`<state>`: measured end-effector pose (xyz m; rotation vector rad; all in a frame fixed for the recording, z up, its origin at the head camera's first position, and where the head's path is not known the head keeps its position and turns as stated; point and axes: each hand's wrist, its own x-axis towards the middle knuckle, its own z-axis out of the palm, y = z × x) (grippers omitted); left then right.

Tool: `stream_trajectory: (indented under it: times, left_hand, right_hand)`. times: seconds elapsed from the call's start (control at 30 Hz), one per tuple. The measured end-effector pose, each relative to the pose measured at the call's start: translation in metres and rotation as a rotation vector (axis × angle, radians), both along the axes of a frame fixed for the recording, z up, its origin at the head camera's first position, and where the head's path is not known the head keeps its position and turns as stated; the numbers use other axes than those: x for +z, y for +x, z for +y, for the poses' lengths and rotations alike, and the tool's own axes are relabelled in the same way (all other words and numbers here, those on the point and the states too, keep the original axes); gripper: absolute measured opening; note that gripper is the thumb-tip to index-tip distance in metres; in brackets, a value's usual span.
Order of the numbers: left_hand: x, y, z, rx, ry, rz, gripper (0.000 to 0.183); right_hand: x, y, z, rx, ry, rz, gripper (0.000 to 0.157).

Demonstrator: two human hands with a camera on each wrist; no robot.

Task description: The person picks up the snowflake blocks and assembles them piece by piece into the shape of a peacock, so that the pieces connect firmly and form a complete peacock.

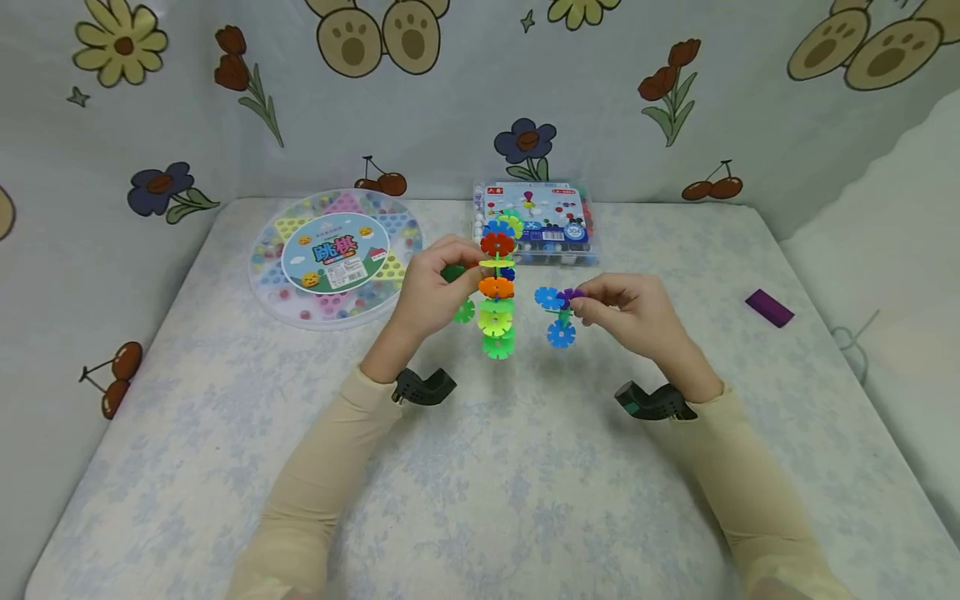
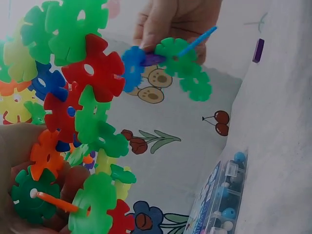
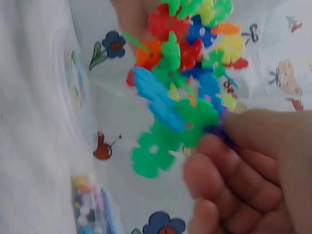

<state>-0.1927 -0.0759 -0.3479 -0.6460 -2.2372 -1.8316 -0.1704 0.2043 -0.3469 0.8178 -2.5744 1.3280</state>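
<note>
My left hand (image 1: 438, 287) grips a tall cluster of interlocking plastic snowflake discs (image 1: 497, 287) in red, orange, yellow, green and blue. In the left wrist view, red and green discs (image 2: 92, 70) fan out above the fingers, and a dark green disc (image 2: 35, 195) lies against them. To its right, my right hand (image 1: 633, 312) pinches a purple disc (image 1: 572, 295) between thumb and fingertips. That disc belongs to a small cluster with blue discs (image 1: 561, 334) and green discs (image 3: 153, 152). A gap separates the two clusters in the head view.
A round, clear-lidded Chinese checkers set (image 1: 337, 250) lies at the back left. Behind my hands stands a clear plastic box of beads (image 1: 534, 221) with a printed label. A purple rectangular piece (image 1: 769, 307) rests near the table's right edge, and a thin pale cord (image 1: 855, 342) hangs beyond it.
</note>
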Motion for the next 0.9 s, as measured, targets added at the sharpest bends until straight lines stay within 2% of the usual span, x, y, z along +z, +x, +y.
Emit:
stream_trajectory:
  times: [0.1,0.23,0.33,0.43,0.63,0.9]
  left_hand:
    - [0.000,0.001,0.002,-0.049,0.010,-0.016,0.012]
    - [-0.002,0.002,0.004,-0.094,0.010,-0.025,0.012]
    - [-0.003,0.004,0.006,-0.116,-0.001,-0.026,0.012]
    - [-0.004,0.005,0.008,-0.129,-0.010,-0.016,0.012]
    - [-0.004,0.006,0.011,-0.135,-0.026,0.009,0.011]
    - [-0.005,0.006,0.013,-0.123,-0.028,0.007,0.010]
  right_hand:
    - [0.004,0.007,-0.006,-0.033,-0.095,0.088,0.005]
    - [0.004,0.009,-0.012,-0.021,-0.117,0.219,0.003]
    - [0.004,0.010,-0.014,-0.007,-0.109,0.283,0.007]
    - [0.004,0.010,-0.014,-0.007,-0.103,0.309,0.013]
    - [0.005,0.011,-0.012,-0.029,-0.084,0.359,0.010]
    - [0.006,0.011,-0.011,-0.003,-0.100,0.324,0.012]
